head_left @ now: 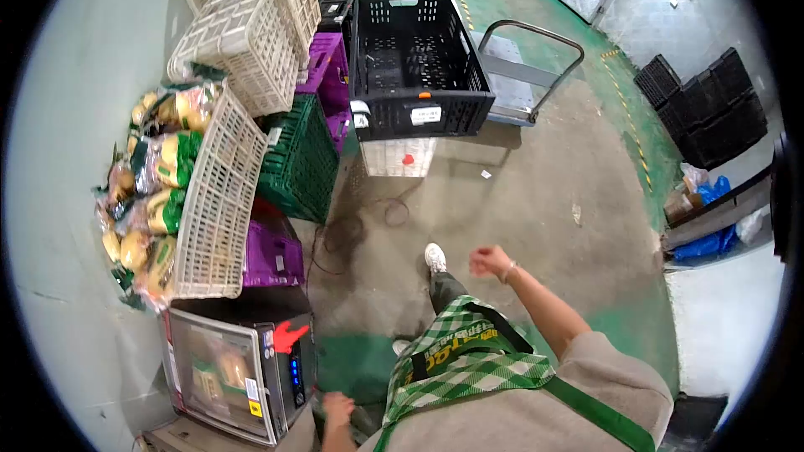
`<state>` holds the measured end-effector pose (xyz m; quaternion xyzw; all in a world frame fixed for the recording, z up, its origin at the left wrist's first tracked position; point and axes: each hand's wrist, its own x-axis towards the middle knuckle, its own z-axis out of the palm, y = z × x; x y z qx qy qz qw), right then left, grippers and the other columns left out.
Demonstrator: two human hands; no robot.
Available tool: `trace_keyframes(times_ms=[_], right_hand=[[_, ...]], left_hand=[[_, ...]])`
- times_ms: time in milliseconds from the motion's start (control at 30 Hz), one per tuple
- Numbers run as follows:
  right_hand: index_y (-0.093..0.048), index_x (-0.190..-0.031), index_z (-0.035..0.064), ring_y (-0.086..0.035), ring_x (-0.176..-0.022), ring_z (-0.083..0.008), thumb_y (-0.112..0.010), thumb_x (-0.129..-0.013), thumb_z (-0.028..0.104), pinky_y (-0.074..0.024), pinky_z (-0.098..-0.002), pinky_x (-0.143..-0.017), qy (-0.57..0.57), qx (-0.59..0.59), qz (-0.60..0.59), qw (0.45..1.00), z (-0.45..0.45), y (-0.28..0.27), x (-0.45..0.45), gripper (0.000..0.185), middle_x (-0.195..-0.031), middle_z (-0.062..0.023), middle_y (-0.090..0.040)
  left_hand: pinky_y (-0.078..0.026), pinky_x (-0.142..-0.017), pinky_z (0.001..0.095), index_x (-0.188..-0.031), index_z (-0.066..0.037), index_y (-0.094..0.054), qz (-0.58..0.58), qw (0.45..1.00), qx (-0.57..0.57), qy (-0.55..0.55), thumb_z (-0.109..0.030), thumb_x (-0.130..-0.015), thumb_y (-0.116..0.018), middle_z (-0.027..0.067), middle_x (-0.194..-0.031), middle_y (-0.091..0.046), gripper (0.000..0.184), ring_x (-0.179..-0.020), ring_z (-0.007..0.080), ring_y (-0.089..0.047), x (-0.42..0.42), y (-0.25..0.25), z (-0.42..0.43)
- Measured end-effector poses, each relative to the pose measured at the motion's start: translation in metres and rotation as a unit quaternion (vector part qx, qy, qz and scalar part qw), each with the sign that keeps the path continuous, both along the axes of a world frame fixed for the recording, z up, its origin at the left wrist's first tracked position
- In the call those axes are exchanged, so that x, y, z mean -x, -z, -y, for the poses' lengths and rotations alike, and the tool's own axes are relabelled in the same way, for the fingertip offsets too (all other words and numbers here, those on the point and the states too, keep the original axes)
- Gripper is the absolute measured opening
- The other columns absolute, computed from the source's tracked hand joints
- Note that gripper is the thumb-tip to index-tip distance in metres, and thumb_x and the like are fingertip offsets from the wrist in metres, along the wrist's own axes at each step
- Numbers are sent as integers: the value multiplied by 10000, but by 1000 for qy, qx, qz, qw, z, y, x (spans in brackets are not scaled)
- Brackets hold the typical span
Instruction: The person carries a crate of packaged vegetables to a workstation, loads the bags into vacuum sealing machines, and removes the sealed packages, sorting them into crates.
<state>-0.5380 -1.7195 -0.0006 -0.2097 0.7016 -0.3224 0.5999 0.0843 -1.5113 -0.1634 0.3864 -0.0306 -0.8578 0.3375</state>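
Note:
My left hand [338, 407] hangs low beside a dark machine with a clear front [219, 375], its fingers loosely bent and nothing visible in them. Several packs show behind that clear front. Out over the floor, my right hand [492, 262] is raised with loosely curled fingers, and I see nothing in it. It touches no object. Further forward, a black plastic crate [423, 114] stands above a white crate [397, 158], beside a platform trolley [508, 84]. A green-checked apron [469, 360] covers my front.
To the left, bagged produce [172, 159] fills a white basket [219, 201] beside stacked white crates [239, 42]. Green crates [299, 159] and purple crates [272, 255] stand there too. Black crates [708, 105] and blue bags [708, 243] are at the right. A cable [394, 211] lies on the floor.

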Motion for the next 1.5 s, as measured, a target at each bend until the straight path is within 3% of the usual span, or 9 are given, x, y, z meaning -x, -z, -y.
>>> trace_keyframes(times_ms=[33,100,333,533,867,1100,1200,1367,1500], right_hand=[[-565,-981,-35,-623,-762,-176,-570,-831,125,-510,-284,-628,63,48,81,994,45,-28,-4,219,-824,-131,-623],[-512,-1081,-19,-625,-764,-216,-544,-846,101,-521,-312,-651,102,125,211,964,133,-59,-3,266,-891,-124,-620],[-445,-1120,65,-491,-1052,-275,-583,-803,85,-454,-421,-812,287,209,347,868,362,-86,2,346,-1127,-115,-493],[-507,-860,75,-478,-728,-183,-588,-817,179,-417,-354,-767,396,141,461,782,410,-75,13,139,-912,-75,-578],[-488,-742,24,-517,-680,-248,-529,-825,58,-467,-460,-764,461,150,430,762,207,-70,50,98,-696,-108,-488],[-395,-876,67,-460,-471,-151,-579,-763,27,-414,-306,-395,624,89,19,776,65,-98,30,219,-664,-54,-458],[-399,-883,70,-403,-381,-119,-570,-756,29,-370,-266,-350,636,58,-44,769,21,-78,3,217,-632,-22,-442],[-442,-929,74,-479,-502,-132,-556,-753,49,-396,-270,-408,659,1,-114,744,-21,-8,-67,212,-721,-24,-494],[-502,-1037,33,-514,-929,-393,-607,-705,200,-402,-438,-812,632,-81,-221,739,-52,3,-97,386,-928,-220,-567]], left_hand=[[-401,-382,428,-687,-96,-498,252,964,26,82,-304,-820,-423,74,-576,-465,258,-519,302,-512,67,-27,15],[-410,-426,409,-718,-84,-523,464,876,-19,131,-289,-810,-449,77,-608,-493,236,-554,283,-525,169,-61,41],[-441,-582,342,-827,-42,-610,561,818,-84,94,-235,-776,-540,88,-719,-591,211,-674,216,-571,265,-133,122],[-461,-671,292,-900,-16,-660,619,770,16,152,-205,-762,-586,99,-784,-647,245,-736,165,-596,309,-164,182],[-485,-618,297,-1156,-72,-462,414,899,94,111,-285,-855,-562,79,-973,-562,382,-810,170,-559,321,-208,434],[-462,-735,498,-1348,-181,-130,205,938,139,241,-416,-821,-580,110,-1255,-366,731,-969,308,-520,413,-284,624],[-438,-739,551,-1227,-73,-375,139,930,103,325,-351,-775,-657,120,-1158,-507,602,-957,306,-549,450,-281,647],[-503,-698,544,-988,58,-483,349,872,44,339,-59,-792,-544,184,-1011,-546,236,-827,353,-581,434,-232,608],[-505,-781,564,-946,119,-407,347,890,15,294,36,-772,-459,252,-1029,-457,199,-934,381,-511,407,-216,559]])
